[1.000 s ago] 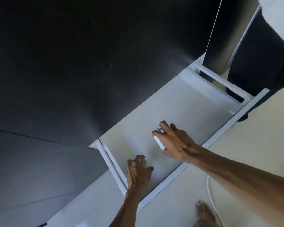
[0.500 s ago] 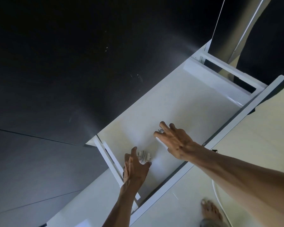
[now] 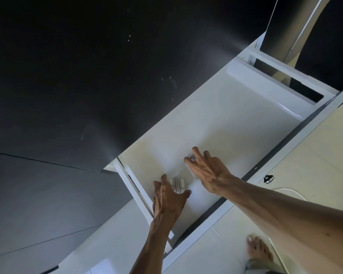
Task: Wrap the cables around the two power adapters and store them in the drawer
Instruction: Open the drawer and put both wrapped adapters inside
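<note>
Power adapters are seen inside the open white drawer (image 3: 236, 107), one under each hand. A white adapter with cable wound round it (image 3: 178, 185) lies on the drawer floor between the index finger and thumb of the left hand (image 3: 167, 200); the fingers (image 3: 163, 179) are curved loosely over it, and whether they press on it or hover just above cannot be told. A second adapter (image 3: 192, 158), white with a glint of metal or clear plastic showing, is glimpsed beneath the spread fingers (image 3: 196, 152) of the right hand (image 3: 210, 172); most of it is hidden by the palm. Those fingers are extended and splayed rather than clenched, lying on or just over the adapter; contact cannot be confirmed. The two adapters are near each other but apart, the left one closer to the drawer's white side rail (image 3: 135, 186), just beyond the left little finger. Past the fingertips of both hands the drawer floor runs on to the dark tabletop (image 3: 87, 76) overhanging it. Behind the right wrist a dark gap along the drawer front and a small metal knob (image 3: 268, 178) are noted. A white cable (image 3: 289, 191) is seen on the pale floor beside the right forearm, and a bare foot (image 3: 258, 249) below it.
</note>
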